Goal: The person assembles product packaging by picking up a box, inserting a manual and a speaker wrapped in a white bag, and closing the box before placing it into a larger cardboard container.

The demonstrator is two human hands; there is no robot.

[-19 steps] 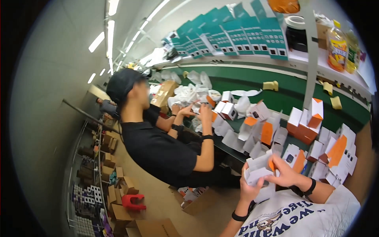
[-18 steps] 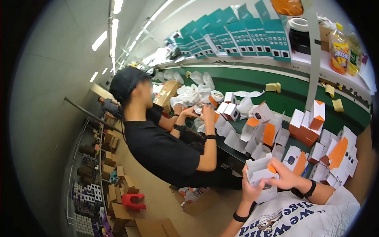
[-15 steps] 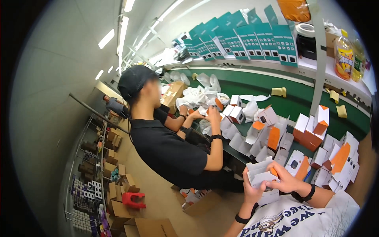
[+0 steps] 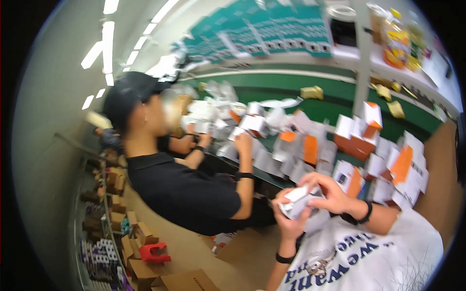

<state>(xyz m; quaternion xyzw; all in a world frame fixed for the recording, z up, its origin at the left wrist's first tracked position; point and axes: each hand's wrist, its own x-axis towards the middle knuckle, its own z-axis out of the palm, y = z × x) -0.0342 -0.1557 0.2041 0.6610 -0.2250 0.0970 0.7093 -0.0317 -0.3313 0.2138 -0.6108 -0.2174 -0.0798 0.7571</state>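
I hold a small white carton (image 4: 299, 202) close to my chest with both hands. My left hand (image 4: 287, 220) cups it from below and the side. My right hand (image 4: 329, 190) wraps over its top, fingers curled around the upper edge. A dark band sits on each wrist. Just beyond my hands, many white and orange cartons (image 4: 357, 160) lie piled on the green worktable (image 4: 335, 109), some folded, some flat.
A person in a black cap and black shirt (image 4: 187, 191) sits to my left, handling a carton (image 4: 252, 123) at the same table. Teal boxes (image 4: 262, 34) line the shelf above. Brown cardboard boxes (image 4: 179, 280) and a red object (image 4: 155, 252) lie on the floor.
The view has shifted nearer and to the right. My hands have turned the white carton and closed tighter around it. The person at my left keeps working on cartons.
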